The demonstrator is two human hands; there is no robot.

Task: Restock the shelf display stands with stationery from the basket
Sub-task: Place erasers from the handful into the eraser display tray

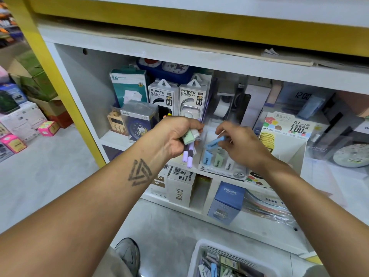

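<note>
The right hand (237,144) pinches a small flat blue plastic lead case (215,142) between thumb and fingertips, its grip closed on the upper end; the case hangs tilted just above the clear acrylic display stand (223,168), at about one o'clock from the stand's filled front slots, where pale blue and mint cases (212,159) already stand upright; the left hand (175,134), at nine o'clock from the right, is curled tight round a bundle: a mint-green case (188,136), a white one beside it, and two lilac-capped pens (187,158) poking down from the fist.

The blue case looks light, stiff and smooth, so likely a little slippery; a pinch across the flat faces near the top end seems the best hold, leaving the lower end free to drop into a slot; the slots look narrow, so the case probably needs to be turned upright first.

At six o'clock, on the floor, the white perforated plastic basket (201,254) holds more cases; at two o'clock from the stand sits a white cardboard display of yellow lead tubes (285,136); power bank boxes (175,96) stand behind at eleven o'clock.
</note>
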